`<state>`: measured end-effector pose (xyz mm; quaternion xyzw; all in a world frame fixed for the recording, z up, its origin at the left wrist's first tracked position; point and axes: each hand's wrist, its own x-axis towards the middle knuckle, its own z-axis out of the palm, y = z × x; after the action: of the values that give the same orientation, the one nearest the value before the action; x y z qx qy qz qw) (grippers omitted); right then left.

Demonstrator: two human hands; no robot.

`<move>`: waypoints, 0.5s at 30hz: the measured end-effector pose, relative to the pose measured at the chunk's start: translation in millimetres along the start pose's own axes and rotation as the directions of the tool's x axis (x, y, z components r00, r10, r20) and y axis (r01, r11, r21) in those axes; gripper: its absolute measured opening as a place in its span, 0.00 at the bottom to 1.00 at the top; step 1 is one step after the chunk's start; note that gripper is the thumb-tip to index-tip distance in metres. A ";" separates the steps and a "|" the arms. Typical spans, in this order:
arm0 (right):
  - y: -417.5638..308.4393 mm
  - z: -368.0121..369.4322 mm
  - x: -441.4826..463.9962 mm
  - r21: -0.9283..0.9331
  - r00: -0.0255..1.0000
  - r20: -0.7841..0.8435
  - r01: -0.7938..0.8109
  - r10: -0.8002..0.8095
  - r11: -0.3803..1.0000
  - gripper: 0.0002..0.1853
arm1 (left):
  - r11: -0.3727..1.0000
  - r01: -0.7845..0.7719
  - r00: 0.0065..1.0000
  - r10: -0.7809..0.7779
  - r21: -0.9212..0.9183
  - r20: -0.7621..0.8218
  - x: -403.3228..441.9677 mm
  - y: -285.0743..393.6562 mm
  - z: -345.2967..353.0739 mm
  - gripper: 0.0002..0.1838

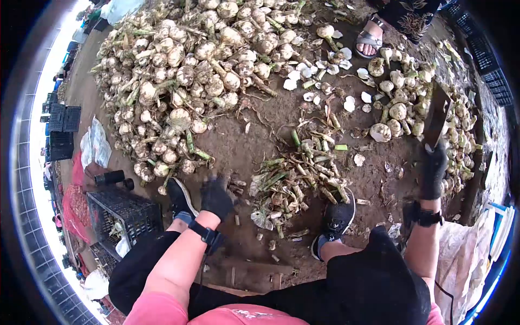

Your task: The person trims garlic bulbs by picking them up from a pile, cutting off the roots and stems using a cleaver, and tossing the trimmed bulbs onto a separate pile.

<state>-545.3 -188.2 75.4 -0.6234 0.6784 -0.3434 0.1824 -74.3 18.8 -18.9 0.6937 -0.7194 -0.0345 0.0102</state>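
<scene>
My right hand [433, 170], in a black glove, is closed around the handle of a broad-bladed knife [437, 116]. Its dark blade points away from me, over the edge of a heap of trimmed whitish bulbs [398, 111]. My left hand [218, 199], also gloved in black, hangs low near my left shoe; its fingers are blurred. Beyond it lies a big pile of muddy, garlic-like bulbs [179, 76] with stalks attached. Between my feet is a mound of cut stalks [300, 176].
A black plastic crate [127, 211] stands by my left leg, with red netting [76, 208] beside it. Loose white flakes [349, 103] lie on the dirt floor. Another person's sandalled foot [370, 40] is at the far side. More crates [479, 46] line the right edge.
</scene>
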 end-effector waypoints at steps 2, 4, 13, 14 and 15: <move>-2.4 31.9 -26.8 0.482 0.965 0.246 -0.202 0.090 0.853 0.09 | 0.955 0.296 0.929 -0.280 -0.031 0.241 4.6 -20.2 21.2 0.32; -16.9 59.8 -59.8 0.445 0.937 0.347 -0.204 0.042 0.872 0.09 | 0.920 0.388 0.898 -0.364 -0.055 0.247 9.8 -29.2 33.2 0.29; -83.6 99.8 -92.1 0.441 0.503 0.862 -0.687 -0.060 0.578 0.16 | 0.726 -0.362 0.930 0.324 -0.585 -0.174 91.1 126.7 -54.1 0.30; -86.1 97.0 -91.5 0.463 0.483 0.870 -0.725 -0.102 0.511 0.16 | 0.667 -0.371 0.925 0.324 -0.646 -0.197 95.9 136.6 -56.4 0.32; -81.4 93.6 -91.1 0.458 0.521 0.850 -0.660 -0.077 0.596 0.16 | 0.599 -0.275 0.959 0.227 -0.752 -0.170 99.3 145.7 -63.4 0.32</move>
<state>-409.1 -120.9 50.1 -0.4328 0.4185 -0.2255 0.7660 -219.4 -77.5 50.3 0.5155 -0.7253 -0.3159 0.3293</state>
